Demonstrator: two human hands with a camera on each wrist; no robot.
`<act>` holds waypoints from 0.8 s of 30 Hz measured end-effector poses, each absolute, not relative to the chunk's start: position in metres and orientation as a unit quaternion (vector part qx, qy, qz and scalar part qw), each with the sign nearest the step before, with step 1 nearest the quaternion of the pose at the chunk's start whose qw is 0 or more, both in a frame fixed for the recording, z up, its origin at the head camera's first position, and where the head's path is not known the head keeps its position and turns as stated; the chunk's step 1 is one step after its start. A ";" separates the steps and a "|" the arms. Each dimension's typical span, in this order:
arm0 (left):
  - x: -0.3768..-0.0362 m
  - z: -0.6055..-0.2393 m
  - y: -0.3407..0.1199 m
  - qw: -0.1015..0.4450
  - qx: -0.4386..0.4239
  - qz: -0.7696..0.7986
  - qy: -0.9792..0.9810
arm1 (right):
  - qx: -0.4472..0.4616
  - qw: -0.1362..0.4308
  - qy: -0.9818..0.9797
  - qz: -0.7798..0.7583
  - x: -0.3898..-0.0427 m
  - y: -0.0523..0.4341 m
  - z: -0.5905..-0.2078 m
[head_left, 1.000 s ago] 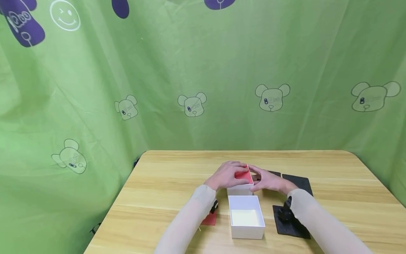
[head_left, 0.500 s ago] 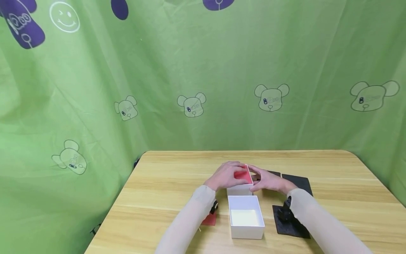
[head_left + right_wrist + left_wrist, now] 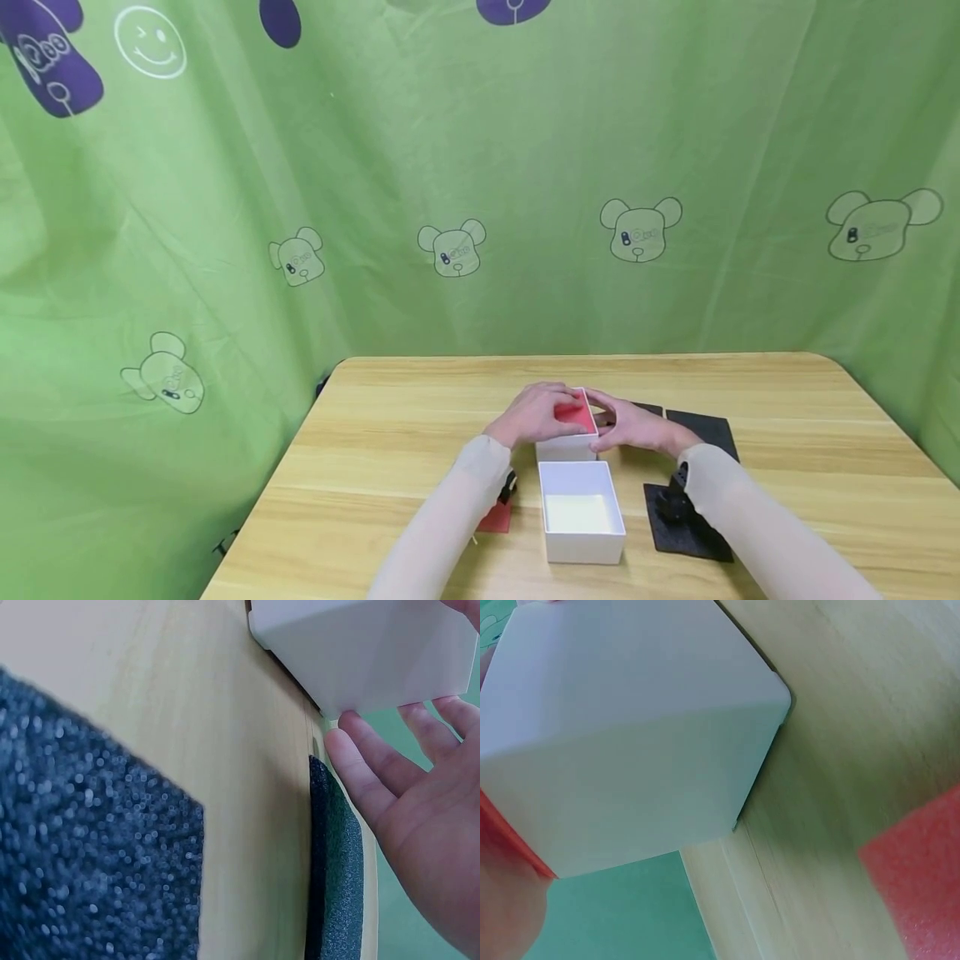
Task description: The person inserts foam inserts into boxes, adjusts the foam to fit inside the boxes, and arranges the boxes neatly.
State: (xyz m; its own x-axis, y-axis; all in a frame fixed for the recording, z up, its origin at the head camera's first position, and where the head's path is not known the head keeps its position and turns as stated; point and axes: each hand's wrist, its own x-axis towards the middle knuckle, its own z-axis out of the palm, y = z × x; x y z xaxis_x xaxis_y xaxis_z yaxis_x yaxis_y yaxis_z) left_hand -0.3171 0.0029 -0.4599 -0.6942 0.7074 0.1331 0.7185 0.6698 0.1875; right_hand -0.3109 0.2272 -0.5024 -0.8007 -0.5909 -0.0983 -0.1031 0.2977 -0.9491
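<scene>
A white box (image 3: 567,448) with a red foam pad (image 3: 576,414) on top stands mid-table. My left hand (image 3: 534,414) cups its left side, fingers bent over the top and onto the red pad. In the left wrist view the box (image 3: 630,735) fills the frame, with a fingertip at the lower left. My right hand (image 3: 636,426) lies against the box's right side. In the right wrist view its fingers (image 3: 360,776) are straight and a fingertip touches the box (image 3: 367,652) at its corner.
An open white tray-like box (image 3: 582,533) sits nearer to me on the wooden table (image 3: 390,450). A red foam piece (image 3: 497,517) lies to its left. Black foam pads (image 3: 703,430) (image 3: 686,533) lie on the right. Green cloth hangs behind and to the left.
</scene>
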 end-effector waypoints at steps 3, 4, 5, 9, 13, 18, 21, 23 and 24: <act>-0.318 -0.460 -0.001 0.012 -0.384 -0.132 -0.914 | -0.222 0.225 0.773 -0.550 -0.311 0.226 -0.502; -0.318 -0.460 -0.002 0.009 -0.383 -0.135 -0.914 | -0.221 0.225 0.773 -0.550 -0.310 0.226 -0.502; -0.318 -0.459 -0.004 0.007 -0.381 -0.138 -0.914 | -0.219 0.225 0.773 -0.551 -0.310 0.226 -0.502; -0.318 -0.455 -0.008 0.003 -0.384 -0.133 -0.914 | -0.209 0.225 0.774 -0.553 -0.310 0.226 -0.502; -0.318 -0.454 -0.006 0.009 -0.404 -0.111 -0.908 | -0.208 0.225 0.778 -0.549 -0.309 0.227 -0.501; -0.317 -0.456 -0.002 0.013 -0.411 -0.093 -0.907 | -0.218 0.227 0.776 -0.547 -0.309 0.225 -0.501; -0.316 -0.456 0.000 0.010 -0.408 -0.087 -0.909 | -0.215 0.230 0.771 -0.553 -0.310 0.226 -0.502; -0.316 -0.457 0.001 0.006 -0.407 -0.084 -0.910 | -0.213 0.230 0.770 -0.555 -0.310 0.226 -0.502; -0.317 -0.457 0.002 0.005 -0.405 -0.084 -0.910 | -0.212 0.230 0.771 -0.555 -0.311 0.226 -0.502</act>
State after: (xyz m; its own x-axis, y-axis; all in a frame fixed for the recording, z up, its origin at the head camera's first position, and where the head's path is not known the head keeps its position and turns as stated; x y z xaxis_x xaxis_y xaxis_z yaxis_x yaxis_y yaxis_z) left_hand -0.3166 0.0015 -0.4574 -0.6711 0.7374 0.0765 0.7390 0.6572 0.1483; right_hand -0.3106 0.2262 -0.5022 -0.8040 -0.5824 -0.1202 -0.0712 0.2949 -0.9529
